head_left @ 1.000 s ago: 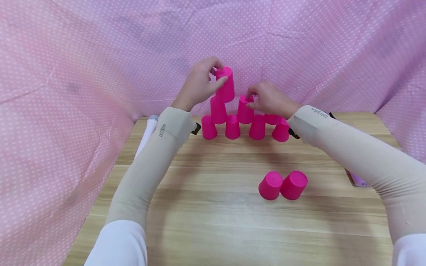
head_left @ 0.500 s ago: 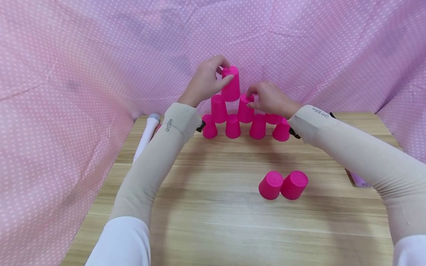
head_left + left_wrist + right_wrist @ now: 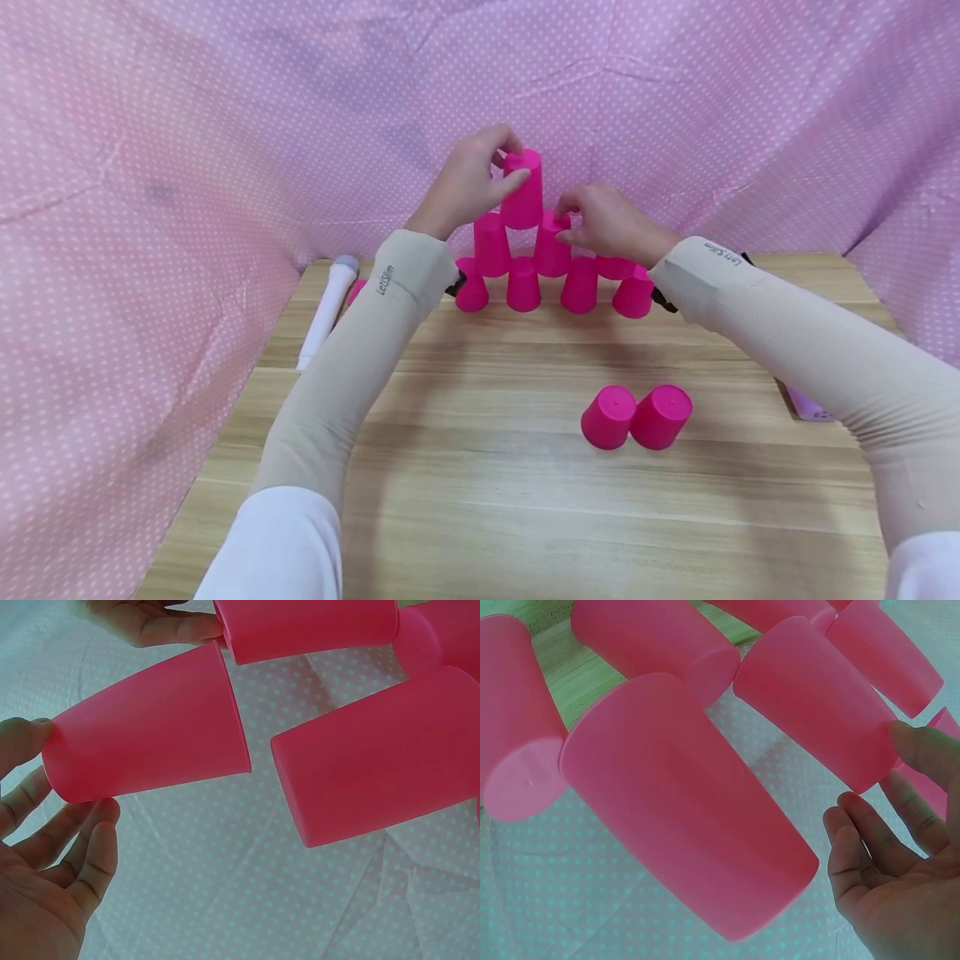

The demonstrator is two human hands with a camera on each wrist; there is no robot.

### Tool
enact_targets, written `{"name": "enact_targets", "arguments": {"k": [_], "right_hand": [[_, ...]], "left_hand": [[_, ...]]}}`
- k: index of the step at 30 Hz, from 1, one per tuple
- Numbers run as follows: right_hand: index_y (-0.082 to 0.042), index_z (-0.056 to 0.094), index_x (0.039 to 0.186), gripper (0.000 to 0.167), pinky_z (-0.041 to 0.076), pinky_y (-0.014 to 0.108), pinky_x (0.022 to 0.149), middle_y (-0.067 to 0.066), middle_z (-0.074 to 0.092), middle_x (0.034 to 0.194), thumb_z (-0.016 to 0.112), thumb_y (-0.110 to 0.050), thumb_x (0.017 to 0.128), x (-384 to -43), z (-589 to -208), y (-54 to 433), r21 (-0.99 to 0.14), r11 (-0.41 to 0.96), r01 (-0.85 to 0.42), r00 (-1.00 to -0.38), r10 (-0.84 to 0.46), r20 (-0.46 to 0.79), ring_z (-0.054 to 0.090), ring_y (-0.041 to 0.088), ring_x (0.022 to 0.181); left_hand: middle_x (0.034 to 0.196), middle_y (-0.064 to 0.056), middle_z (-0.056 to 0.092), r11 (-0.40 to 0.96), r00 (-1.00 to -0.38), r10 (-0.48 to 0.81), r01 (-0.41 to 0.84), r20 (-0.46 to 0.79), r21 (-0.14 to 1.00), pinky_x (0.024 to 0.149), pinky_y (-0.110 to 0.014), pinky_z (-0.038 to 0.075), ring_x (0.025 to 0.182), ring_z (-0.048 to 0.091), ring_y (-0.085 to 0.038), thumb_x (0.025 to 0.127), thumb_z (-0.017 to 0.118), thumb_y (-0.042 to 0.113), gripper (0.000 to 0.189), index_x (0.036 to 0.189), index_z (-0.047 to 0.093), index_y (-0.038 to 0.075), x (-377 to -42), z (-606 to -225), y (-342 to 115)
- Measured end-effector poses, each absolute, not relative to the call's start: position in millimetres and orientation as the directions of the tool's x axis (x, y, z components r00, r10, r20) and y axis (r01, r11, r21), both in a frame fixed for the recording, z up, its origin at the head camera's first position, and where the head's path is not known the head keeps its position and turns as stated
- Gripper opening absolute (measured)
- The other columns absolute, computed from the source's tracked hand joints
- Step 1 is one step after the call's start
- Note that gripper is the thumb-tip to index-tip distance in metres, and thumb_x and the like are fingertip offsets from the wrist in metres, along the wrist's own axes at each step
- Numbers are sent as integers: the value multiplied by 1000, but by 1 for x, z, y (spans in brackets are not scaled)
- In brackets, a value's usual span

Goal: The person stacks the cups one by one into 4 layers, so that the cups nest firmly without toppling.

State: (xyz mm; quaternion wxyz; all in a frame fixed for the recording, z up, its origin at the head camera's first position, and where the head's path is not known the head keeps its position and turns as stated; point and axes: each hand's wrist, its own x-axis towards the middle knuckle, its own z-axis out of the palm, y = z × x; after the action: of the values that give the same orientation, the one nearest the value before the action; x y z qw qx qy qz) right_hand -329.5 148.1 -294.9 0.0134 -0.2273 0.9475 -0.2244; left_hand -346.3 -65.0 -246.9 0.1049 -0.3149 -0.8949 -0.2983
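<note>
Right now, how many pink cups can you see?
10: one cup in the left hand, three in the row below, four along the bottom, two nearer on the table. The left sleeve half-hides something pink, possibly another.

Your plain hot-pink cups (image 3: 609, 418), tan streaked table (image 3: 480, 500) beneath them, white-dotted pink cloth (image 3: 375, 108) behind them, your beige sleeves (image 3: 341, 375)

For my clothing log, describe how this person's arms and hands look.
Both arms wear close-fitting beige sleeves with dark lettering, apparently "Let'sSlim", near the wrist. White sleeves show nearer the body. Small black pieces, perhaps straps, stick out at the cuffs. The left hand and right hand wear no gloves.
</note>
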Motion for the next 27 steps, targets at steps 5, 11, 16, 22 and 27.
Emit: {"name": "enact_targets", "arguments": {"k": [5,11,16,22,27], "right_hand": [[-4,63,110,30,50,43,82,11,61,103,73,-12,83,-330,-295,148,-427,795,-430,-894,-441,80,54,29,96],[-4,63,110,31,50,43,82,10,61,102,74,-12,82,-330,-296,148,-420,796,-436,-892,-444,83,54,29,96],[-3,63,110,31,49,43,83,11,61,103,74,-11,83,-330,-296,150,-420,790,-446,-887,-453,89,54,30,98],[-1,63,111,32,46,45,89,13,62,106,73,-10,82,-330,-295,152,-420,782,-460,-879,-466,96,53,34,105],[-1,63,111,32,46,46,89,13,62,106,73,-11,83,-330,-295,152,-427,780,-459,-880,-466,95,53,34,107]], "left_hand": [[110,1,58,640,-795,497,606,348,472,83,-20,45,102,53,-12,90,65,26,30,113,56,9,-347,-248,-64],[111,0,58,646,-804,491,594,334,480,83,-20,45,102,53,-12,90,64,25,30,114,56,9,-348,-250,-62],[111,0,57,640,-807,486,590,336,492,84,-21,45,102,53,-13,90,64,25,29,112,56,8,-349,-251,-63],[112,0,57,642,-819,478,572,317,510,83,-21,46,103,54,-14,90,64,25,29,112,55,9,-350,-251,-65],[112,1,56,641,-825,472,563,309,522,82,-21,46,103,54,-14,90,64,26,29,112,54,10,-350,-252,-66]]}}
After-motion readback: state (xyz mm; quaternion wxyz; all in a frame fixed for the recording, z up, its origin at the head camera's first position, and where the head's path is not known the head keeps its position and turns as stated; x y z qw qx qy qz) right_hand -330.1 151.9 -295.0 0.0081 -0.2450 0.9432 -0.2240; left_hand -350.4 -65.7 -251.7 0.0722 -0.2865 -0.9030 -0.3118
